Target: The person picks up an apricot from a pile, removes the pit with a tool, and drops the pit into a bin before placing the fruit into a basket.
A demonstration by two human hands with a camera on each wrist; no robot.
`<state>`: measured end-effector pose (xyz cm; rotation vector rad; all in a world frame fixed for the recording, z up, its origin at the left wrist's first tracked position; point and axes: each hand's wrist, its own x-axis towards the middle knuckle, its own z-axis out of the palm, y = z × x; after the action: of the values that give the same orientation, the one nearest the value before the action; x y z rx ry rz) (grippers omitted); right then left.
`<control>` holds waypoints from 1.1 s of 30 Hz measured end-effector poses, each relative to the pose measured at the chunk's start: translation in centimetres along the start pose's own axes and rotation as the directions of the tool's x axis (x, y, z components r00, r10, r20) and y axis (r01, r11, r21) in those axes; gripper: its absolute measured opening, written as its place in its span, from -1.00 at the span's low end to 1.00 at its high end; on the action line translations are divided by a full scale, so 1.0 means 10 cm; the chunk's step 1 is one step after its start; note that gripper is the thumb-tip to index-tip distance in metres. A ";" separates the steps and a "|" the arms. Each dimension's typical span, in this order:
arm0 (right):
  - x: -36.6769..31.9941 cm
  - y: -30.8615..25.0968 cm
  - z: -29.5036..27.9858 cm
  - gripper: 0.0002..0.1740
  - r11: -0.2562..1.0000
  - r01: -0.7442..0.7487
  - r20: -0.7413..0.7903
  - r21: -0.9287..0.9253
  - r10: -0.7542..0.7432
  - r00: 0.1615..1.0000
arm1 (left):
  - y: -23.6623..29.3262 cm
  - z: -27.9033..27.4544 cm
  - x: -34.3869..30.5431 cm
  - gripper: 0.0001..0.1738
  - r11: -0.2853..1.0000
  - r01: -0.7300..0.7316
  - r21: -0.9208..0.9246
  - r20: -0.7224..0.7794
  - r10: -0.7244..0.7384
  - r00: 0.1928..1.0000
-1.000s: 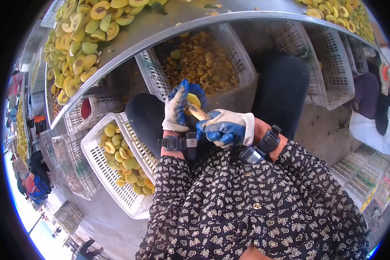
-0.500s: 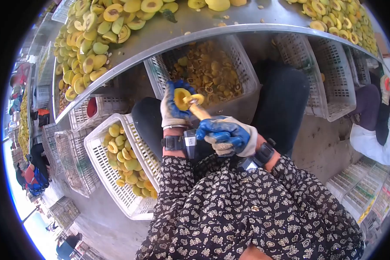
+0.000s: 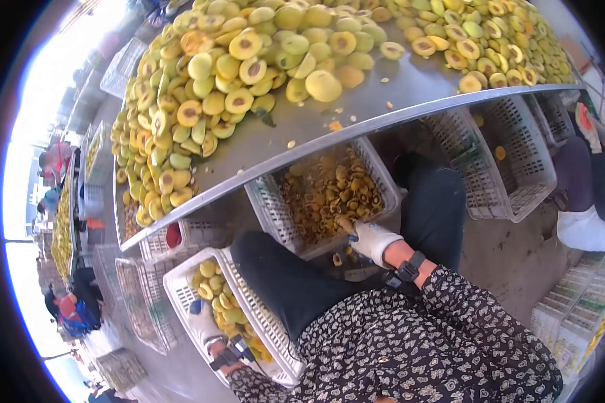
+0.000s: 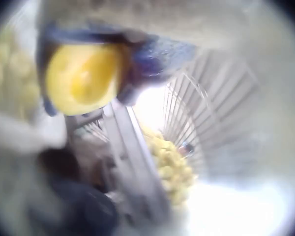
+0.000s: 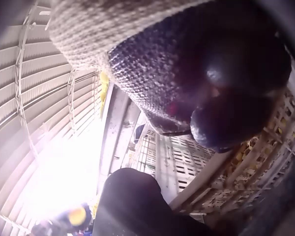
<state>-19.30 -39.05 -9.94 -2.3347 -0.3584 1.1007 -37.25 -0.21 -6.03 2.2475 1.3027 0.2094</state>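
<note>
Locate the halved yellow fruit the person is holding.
Left wrist view: the halved yellow fruit sits in the gloved left hand, which the head view shows over the white plastic crate.

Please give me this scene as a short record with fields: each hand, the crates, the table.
left hand: gloved, holds a yellow fruit half above the left crate
right hand: gloved, fingers curled, apparently round a tool, at the middle crate
left crate: white, holds fruit halves
middle crate: holds pits and scraps
table: metal, heaped with halved fruit
</note>
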 end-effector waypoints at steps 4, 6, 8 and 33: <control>-0.07 -0.05 -0.09 -0.58 0.977 -0.006 -0.004 0.214 0.007 1.000 | 0.91 0.20 0.15 -0.66 0.883 -0.231 -0.410 -0.078 0.218 0.973; -0.12 -0.02 -0.10 -0.69 0.911 -0.012 0.000 0.411 0.014 1.000 | 1.94 0.51 -0.01 -0.59 0.761 -0.324 -0.561 0.028 0.409 0.912; -0.08 0.06 -0.05 -0.70 0.912 -0.010 -0.034 0.410 0.026 0.999 | 2.70 0.96 -0.03 -0.52 0.646 -0.580 -0.496 0.104 0.708 0.699; -0.05 -0.11 0.00 -0.81 0.715 0.080 -0.193 0.694 0.078 0.978 | 2.48 1.33 -0.46 -0.46 -0.233 0.712 -0.663 0.496 0.575 0.651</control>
<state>-19.64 -38.35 -9.00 -1.7218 0.1378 0.7800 -15.68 -18.71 -3.93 0.3514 0.2320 0.1029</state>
